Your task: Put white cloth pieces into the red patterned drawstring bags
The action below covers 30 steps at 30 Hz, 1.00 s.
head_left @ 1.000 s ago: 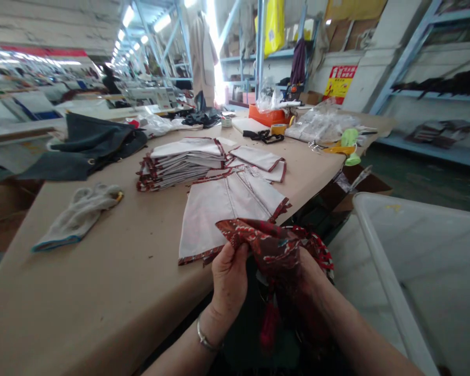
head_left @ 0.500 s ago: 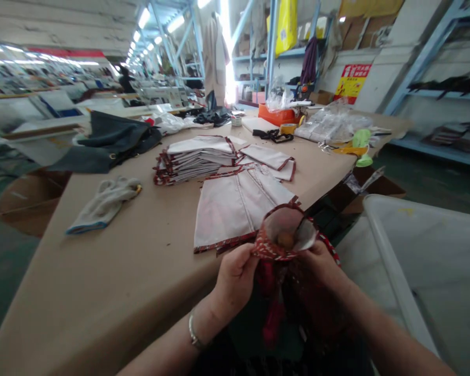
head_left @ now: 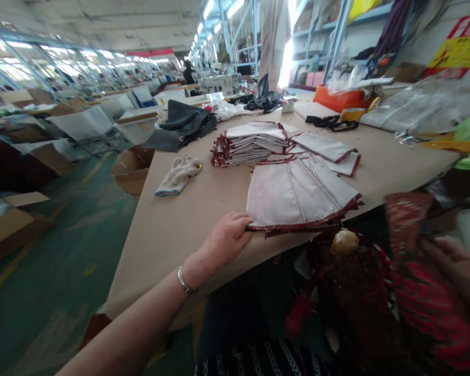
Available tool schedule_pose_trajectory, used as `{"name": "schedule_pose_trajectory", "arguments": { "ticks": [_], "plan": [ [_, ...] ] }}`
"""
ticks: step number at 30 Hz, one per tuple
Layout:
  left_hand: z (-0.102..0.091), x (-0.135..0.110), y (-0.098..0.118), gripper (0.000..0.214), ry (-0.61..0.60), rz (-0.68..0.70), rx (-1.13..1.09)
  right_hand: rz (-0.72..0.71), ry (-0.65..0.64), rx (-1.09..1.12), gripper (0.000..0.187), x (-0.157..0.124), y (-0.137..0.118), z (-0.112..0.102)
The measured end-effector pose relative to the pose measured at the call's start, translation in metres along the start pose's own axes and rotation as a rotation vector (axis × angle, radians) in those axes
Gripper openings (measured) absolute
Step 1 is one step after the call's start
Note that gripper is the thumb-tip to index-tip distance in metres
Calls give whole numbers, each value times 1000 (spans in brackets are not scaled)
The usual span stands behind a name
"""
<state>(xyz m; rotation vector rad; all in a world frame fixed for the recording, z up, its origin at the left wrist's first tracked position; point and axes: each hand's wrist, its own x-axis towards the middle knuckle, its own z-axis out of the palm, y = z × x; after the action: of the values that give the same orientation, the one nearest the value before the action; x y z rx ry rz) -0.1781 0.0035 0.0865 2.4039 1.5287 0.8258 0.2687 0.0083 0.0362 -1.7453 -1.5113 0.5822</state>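
Observation:
My left hand [head_left: 231, 236], a bracelet on its wrist, pinches the near left corner of a white fabric piece [head_left: 293, 196] with dark red patterned trim. That piece lies on others like it at the table's front edge. At the far right my right hand [head_left: 452, 258] is blurred, its fingers closed on a red patterned fabric piece [head_left: 407, 219] beside the table. Below the edge, between my hands, a rounded yellowish knob [head_left: 344, 243] stands among dark red cloth [head_left: 352, 297]; what carries it is hidden.
Behind lies a stack of folded white pieces [head_left: 254, 146], with more pieces [head_left: 329, 149] to its right. A work glove [head_left: 178, 176] and dark grey cloth [head_left: 184, 125] are on the table's left. An orange bin [head_left: 340, 99] stands at the back; a cardboard box [head_left: 133, 169] sits past the left edge.
Both hands have parted from the red-trimmed ring-shaped piece they held. My left hand moved to the white piece's corner; my right swung right with red cloth. The view turned left.

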Motion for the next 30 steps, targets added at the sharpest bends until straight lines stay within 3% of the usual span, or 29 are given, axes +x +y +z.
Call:
{"name": "schedule_pose_trajectory", "arguments": {
  "ticks": [4, 6, 9, 11, 13, 15, 17, 20, 25, 27, 30],
  "plan": [
    [9, 5, 0, 20, -73, 58, 207, 120, -65, -173, 43, -12, 49, 34],
    [10, 10, 2, 19, -93, 53, 279, 75, -12, -169, 45, -16, 37, 38],
    [7, 19, 8, 20, -94, 14, 333, -143, 145, -144, 34, -24, -41, 36],
    [4, 24, 13, 19, -33, -14, 326, -540, 178, -95, 20, -28, -113, 42],
    [0, 31, 20, 18, 54, -30, 304, -879, -2, -131, 20, -29, -175, 62],
    [-4, 36, 27, 18, 120, -31, 284, -961, -140, -298, 25, -23, -216, 91],
    [-7, 40, 32, 17, 162, -18, 261, -920, -235, -474, 23, -11, -234, 119],
    [-12, 40, 35, 17, 225, 8, 231, -780, -253, -657, 21, 17, -236, 136],
    [-11, 34, 31, 12, 335, -93, 105, -545, -83, -594, 41, 38, -225, 101],
    [-7, 34, 36, 9, 369, -210, -106, -605, -25, -462, 45, 25, -218, 88],
    [-1, 34, 55, 2, 468, -392, -714, -739, -49, -378, 35, -5, -197, 85]
  ]
}}
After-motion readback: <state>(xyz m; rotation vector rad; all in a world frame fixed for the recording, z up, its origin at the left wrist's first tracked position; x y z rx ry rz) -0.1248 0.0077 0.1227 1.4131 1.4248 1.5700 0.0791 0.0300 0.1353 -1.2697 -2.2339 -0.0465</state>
